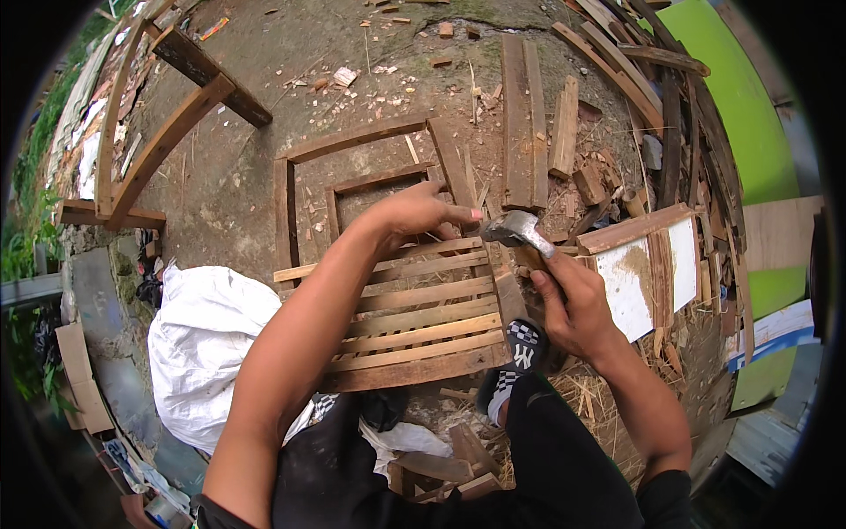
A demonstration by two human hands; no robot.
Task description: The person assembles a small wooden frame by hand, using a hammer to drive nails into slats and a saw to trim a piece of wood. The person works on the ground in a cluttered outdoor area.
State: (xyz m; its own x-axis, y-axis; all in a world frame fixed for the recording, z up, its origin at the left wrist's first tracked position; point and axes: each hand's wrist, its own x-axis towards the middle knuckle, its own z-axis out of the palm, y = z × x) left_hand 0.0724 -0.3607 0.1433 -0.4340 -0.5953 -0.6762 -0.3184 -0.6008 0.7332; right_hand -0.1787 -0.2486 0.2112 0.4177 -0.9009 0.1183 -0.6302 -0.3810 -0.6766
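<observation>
A wooden slatted frame (414, 339), with several thin slats set side by side between thicker rails, lies in front of me above my knees. At its far right corner, my left hand (414, 212) bends over the end of the farthest slat (295, 274), which sticks out past the frame on the left. One finger points toward the hammer; the other fingertips are partly hidden. My right hand (577, 304) is wrapped around the handle of a hammer (515, 227). The hammer's metal head hangs just above the frame's right rail, close to my left fingers.
Beyond the frame, wooden rectangular frames (286, 212) lie on the dirt ground. Planks (524, 123) and a scrap pile (674, 97) stand to the right, near a white board (626, 291). A white sack (207, 344) sits left; a wooden leg frame (167, 137) stands far left.
</observation>
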